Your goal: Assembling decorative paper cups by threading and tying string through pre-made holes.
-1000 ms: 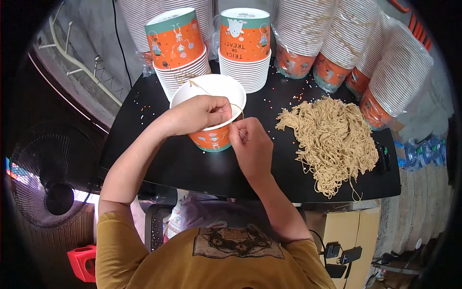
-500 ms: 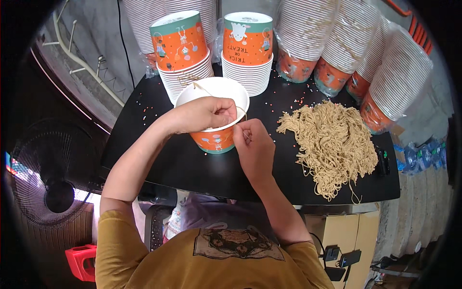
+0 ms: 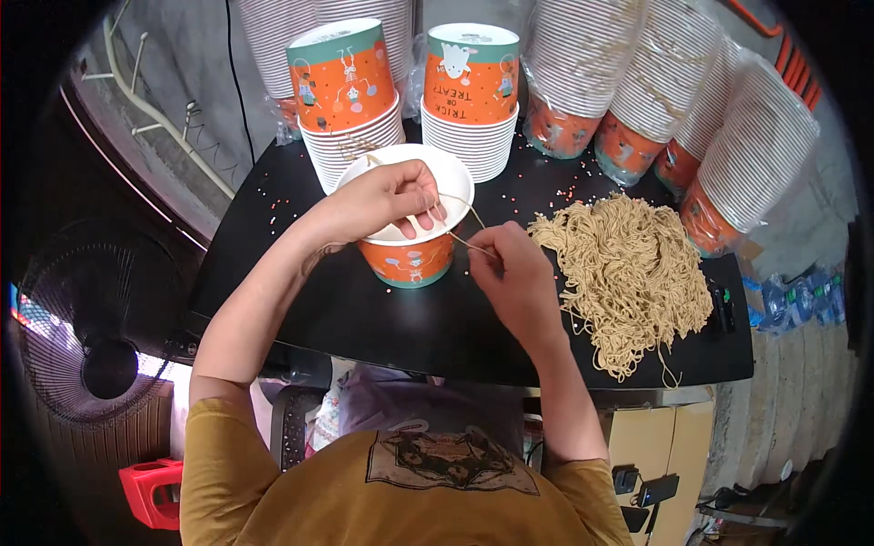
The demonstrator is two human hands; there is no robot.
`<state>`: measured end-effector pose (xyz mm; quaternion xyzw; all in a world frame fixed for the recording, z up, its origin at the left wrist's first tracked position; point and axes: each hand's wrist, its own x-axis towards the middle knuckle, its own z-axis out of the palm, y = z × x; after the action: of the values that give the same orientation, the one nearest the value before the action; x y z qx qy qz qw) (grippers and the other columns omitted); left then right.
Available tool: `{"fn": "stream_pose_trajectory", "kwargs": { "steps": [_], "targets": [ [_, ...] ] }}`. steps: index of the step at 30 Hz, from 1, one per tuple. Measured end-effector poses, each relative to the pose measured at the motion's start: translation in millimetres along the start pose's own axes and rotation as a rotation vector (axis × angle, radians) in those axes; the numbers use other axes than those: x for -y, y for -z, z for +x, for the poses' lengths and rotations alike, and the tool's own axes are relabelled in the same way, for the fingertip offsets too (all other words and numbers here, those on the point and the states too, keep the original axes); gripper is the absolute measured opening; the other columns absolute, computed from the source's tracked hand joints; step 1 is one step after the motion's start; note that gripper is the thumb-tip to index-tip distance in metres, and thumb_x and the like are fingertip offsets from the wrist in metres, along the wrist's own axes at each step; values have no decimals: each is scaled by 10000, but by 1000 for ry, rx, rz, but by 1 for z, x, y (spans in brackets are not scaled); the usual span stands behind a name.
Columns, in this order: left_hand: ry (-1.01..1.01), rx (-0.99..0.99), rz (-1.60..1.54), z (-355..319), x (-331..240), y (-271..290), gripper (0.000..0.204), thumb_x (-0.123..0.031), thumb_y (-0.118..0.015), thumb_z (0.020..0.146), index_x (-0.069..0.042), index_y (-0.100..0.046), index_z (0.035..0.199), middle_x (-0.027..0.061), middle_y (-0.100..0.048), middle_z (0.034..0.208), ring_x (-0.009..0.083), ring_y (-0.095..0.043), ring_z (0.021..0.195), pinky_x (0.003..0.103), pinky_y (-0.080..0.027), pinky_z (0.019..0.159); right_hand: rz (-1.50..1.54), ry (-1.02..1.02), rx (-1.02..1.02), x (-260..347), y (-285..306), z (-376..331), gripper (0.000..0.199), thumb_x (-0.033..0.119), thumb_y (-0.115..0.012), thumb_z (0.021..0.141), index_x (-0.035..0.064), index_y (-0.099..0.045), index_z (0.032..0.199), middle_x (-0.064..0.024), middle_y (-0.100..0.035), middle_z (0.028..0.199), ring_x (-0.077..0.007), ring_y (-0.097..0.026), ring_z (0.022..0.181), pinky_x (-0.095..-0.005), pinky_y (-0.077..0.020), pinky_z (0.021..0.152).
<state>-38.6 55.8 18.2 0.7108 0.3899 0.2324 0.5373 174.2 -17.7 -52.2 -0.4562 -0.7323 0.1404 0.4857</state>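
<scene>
An orange paper cup (image 3: 408, 259) with a white inside stands on the black table (image 3: 401, 318). My left hand (image 3: 382, 196) rests over the cup's rim, fingers curled on a thin tan string (image 3: 460, 238) that runs across the cup. My right hand (image 3: 514, 268) is just right of the cup and pinches the other end of that string. A loose heap of tan strings (image 3: 624, 268) lies on the table to the right of my right hand.
Two stacks of orange and white cups (image 3: 350, 100) (image 3: 472, 96) stand behind the cup. Several bagged cup stacks (image 3: 674, 109) lean at the back right. Small coloured beads (image 3: 564, 191) dot the table. A black fan (image 3: 86, 337) stands at the left, a red crate (image 3: 150, 491) below it.
My right hand has drawn slightly to the right and away from the cup, pulling the string taut. My left hand stays on the rim.
</scene>
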Motion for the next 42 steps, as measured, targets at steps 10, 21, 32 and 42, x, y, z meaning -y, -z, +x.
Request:
{"fn": "stream_pose_trajectory", "kwargs": {
  "steps": [10, 21, 32, 42],
  "targets": [
    [75, -83, -178, 8, -11, -12, 118, -209, -489, 1005, -91, -479, 1002, 56, -672, 868, 72, -619, 746, 183, -453, 580, -141, 306, -33, 0, 17, 39, 135, 49, -678, 788, 87, -612, 900, -34, -562, 799, -228, -603, 785, -364, -422, 779],
    [45, -46, -151, 16, -4, -21, 162, -192, -566, 987, -44, -537, 1047, -5, -561, 826, 45, -515, 687, 190, -434, 597, -50, 329, -123, -6, 15, 52, 142, 40, -699, 783, 74, -667, 917, -64, -560, 852, -245, -595, 814, -355, -474, 708],
    [57, -27, -158, 13, -1, -16, 192, -149, -602, 957, 30, -647, 1009, 28, -623, 819, 75, -569, 704, 199, -486, 647, 36, 195, -94, 6, 18, 57, 143, 47, -697, 807, 44, -695, 950, -80, -605, 785, -209, -601, 671, -320, -486, 623],
    [32, -52, 33, 16, -2, -28, 243, -145, -630, 932, 9, -661, 1118, -6, -631, 827, 69, -542, 698, 215, -456, 688, 171, 114, -42, 5, 16, 63, 151, 14, -628, 868, 14, -701, 1000, -60, -637, 846, -107, -604, 719, -242, -480, 640]
  ]
}}
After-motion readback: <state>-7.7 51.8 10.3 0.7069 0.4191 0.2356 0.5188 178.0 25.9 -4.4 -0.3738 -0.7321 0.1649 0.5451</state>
